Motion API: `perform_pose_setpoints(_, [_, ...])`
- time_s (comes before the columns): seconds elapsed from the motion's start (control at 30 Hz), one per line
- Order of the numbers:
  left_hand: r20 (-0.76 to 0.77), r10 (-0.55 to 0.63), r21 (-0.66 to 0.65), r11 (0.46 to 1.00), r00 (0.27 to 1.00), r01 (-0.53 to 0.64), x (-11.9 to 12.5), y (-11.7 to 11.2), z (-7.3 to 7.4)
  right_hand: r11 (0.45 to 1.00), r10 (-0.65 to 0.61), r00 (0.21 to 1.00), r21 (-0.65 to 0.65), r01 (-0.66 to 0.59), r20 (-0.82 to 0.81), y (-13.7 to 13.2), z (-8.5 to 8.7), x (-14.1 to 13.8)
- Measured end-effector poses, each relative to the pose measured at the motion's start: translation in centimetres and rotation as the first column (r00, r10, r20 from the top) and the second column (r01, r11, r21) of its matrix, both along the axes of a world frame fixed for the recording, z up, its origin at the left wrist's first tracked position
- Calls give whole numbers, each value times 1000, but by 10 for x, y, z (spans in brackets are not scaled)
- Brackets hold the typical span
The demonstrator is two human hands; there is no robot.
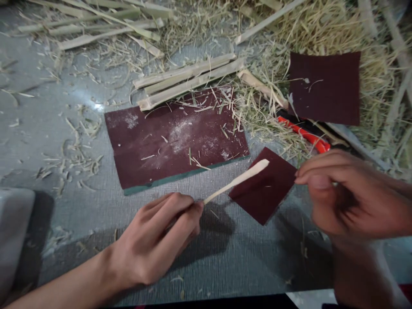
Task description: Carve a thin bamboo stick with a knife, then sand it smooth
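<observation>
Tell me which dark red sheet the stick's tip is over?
The smallest sheet, beside the right hand; the left hand holds the stick over it. The large dusty sheet and the square one on straw lie apart.

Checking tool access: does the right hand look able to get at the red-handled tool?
Probably yes: the red-handled tool, partly under straw, lies just beyond the right hand, though that hand pinches a sandpaper piece.

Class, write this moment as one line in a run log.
left hand: grips thin bamboo stick | right hand: holds small sandpaper square, stick tip across it | nearby: dusty sandpaper sheet, bamboo strips, red-handled tool
</observation>
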State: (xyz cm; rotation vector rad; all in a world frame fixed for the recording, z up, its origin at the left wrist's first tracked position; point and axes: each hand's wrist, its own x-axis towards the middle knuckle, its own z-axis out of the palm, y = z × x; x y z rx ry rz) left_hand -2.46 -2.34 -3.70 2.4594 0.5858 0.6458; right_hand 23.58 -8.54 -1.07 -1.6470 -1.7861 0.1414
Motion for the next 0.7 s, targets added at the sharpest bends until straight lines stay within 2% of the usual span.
perform_pose_setpoints(0.07, [14,80,-200,977,997,-75,5,5,5,980,187,982,-76,-185,14,2,4,9])
perform_pose_setpoints(0.13, [-31,158,-379,912,987,-158,10,10,10,919,349,936,-209,-334,39,4,5,15])
perform_pose_setpoints(0.17, [-52,188,-444,875,981,-191,12,13,12,885,404,912,-282,-370,72,4,5,17])
perform_pose_setpoints(0.23, [-66,229,-536,813,971,-228,14,18,16,829,483,863,-396,-395,149,4,2,19])
perform_pose_setpoints(0.3, [-58,250,-602,764,967,-234,15,22,17,801,512,835,-461,-381,200,3,-3,21])
perform_pose_setpoints(0.43, [-48,241,-671,711,969,-210,13,25,18,853,461,843,-398,-336,277,1,-8,21])
perform_pose_setpoints(0.5, [-29,220,-676,714,975,-181,12,25,17,883,425,863,-333,-329,273,1,-7,19])
perform_pose_setpoints(0.57, [-11,207,-639,751,978,-166,11,26,18,907,391,873,-285,-311,290,2,-5,14])
perform_pose_setpoints(0.63, [11,198,-522,837,980,-163,10,26,18,921,372,861,-250,-297,346,2,-2,11])
perform_pose_setpoints(0.7, [30,172,-310,938,985,-155,7,24,17,931,359,849,-215,-296,387,-1,1,10])
